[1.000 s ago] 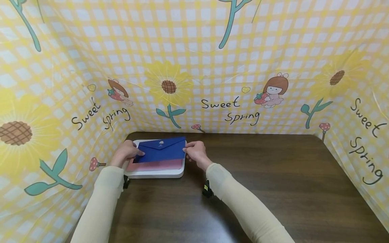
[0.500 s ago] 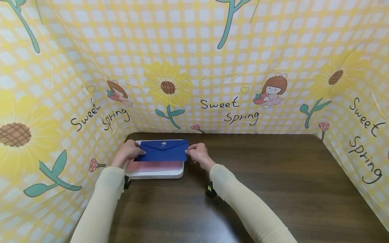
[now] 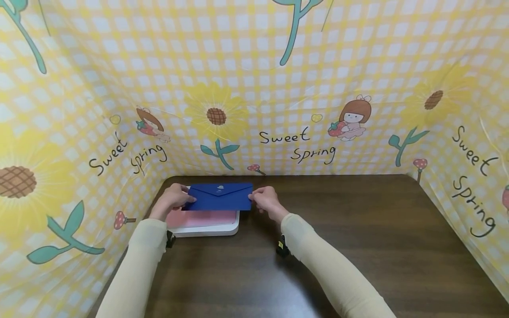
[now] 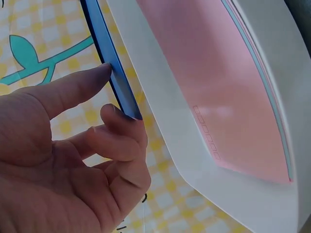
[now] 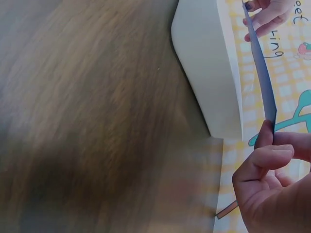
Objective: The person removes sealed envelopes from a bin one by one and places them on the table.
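Pinching its ends, the left hand (image 3: 172,197) and right hand (image 3: 268,199) hold the blue envelope (image 3: 223,201) aloft, not yet set down, while a pink envelope (image 3: 203,217) lies in the white tray (image 3: 212,230).

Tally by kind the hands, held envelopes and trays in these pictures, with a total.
Hands: 2 (left hand, right hand)
Held envelopes: 1 (blue envelope)
Trays: 1 (white tray)
Total: 4

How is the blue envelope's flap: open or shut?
Shut: in the head view, the flap lies folded over the blue envelope. Sealing: cannot tell.
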`<state>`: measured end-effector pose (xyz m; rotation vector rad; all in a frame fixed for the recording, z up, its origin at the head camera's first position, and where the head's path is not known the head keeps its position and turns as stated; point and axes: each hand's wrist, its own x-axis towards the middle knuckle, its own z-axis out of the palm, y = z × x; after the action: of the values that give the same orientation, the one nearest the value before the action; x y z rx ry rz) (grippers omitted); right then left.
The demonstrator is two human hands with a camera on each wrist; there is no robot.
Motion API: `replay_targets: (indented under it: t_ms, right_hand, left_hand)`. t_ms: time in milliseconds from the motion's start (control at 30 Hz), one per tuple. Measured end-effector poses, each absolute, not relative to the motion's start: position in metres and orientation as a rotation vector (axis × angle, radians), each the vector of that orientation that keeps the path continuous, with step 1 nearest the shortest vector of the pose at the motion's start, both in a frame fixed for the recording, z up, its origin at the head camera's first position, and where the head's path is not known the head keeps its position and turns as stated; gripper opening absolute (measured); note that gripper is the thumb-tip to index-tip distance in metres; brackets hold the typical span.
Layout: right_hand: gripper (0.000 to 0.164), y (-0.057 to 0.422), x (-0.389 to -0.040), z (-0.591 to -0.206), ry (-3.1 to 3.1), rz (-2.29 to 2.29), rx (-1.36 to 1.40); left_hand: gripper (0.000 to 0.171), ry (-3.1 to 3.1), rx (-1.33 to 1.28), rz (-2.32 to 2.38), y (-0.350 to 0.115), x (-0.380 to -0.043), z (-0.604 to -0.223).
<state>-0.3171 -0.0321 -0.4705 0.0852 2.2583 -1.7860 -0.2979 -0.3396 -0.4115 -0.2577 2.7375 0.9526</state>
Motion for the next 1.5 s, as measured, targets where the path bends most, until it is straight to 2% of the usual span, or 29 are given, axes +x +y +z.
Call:
replay_targets:
  t_ms: [567,1133,1500]
  right_hand:
    - [0.015,-0.005,-0.324,-0.474,2.274,-1.804,0.085]
    - [0.018,0.024,-0.329,-0.481,2.322,-1.743,0.131]
    - [0.017,0.040,-0.332,-0.490,2.305,-1.736,0.197]
  left_hand:
    - [0.053,2.668,-0.168,1.138,-0.325,-0.302,-0.421]
    - [0.042,2.674,-0.102,1.131,-0.306,-0.299,-0.423]
    - [0.048,2.658,-0.087,1.141,-0.294,-0.301,-0.435]
